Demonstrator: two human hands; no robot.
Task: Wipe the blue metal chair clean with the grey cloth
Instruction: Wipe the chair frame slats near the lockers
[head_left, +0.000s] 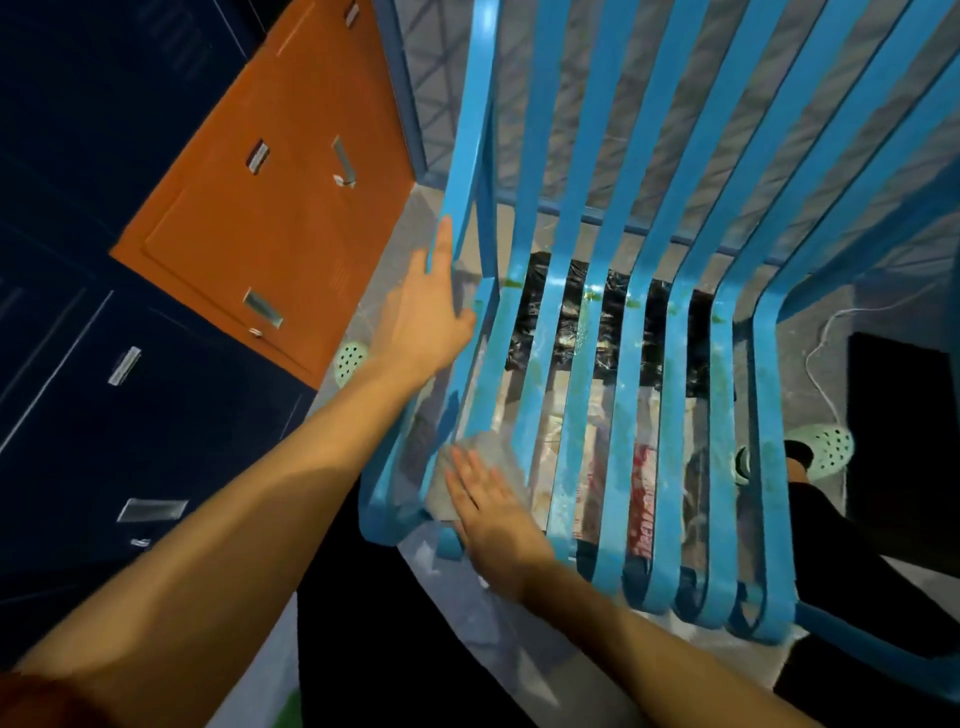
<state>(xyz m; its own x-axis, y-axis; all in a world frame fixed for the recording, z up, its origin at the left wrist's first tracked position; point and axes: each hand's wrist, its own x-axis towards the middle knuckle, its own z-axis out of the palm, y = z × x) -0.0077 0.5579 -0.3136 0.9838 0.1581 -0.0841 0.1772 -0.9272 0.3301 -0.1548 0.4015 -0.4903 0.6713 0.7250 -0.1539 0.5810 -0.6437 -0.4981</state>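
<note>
The blue metal chair (631, 332) with long slats fills the middle and right of the head view; greenish smears mark its seat slats. My left hand (428, 317) lies on the chair's left edge, index finger stretched up along the outer slat. My right hand (485, 499) presses flat, fingers straight, on the grey cloth (480, 457) at the seat's front left corner. Part of the cloth is hidden under my palm.
Orange locker doors (270, 208) and dark blue locker doors (130, 389) stand at the left. Clear plastic sheeting and a black bag (582, 332) lie under the chair. My feet in pale green clogs (826, 449) flank the chair. A white cord (826, 353) runs at right.
</note>
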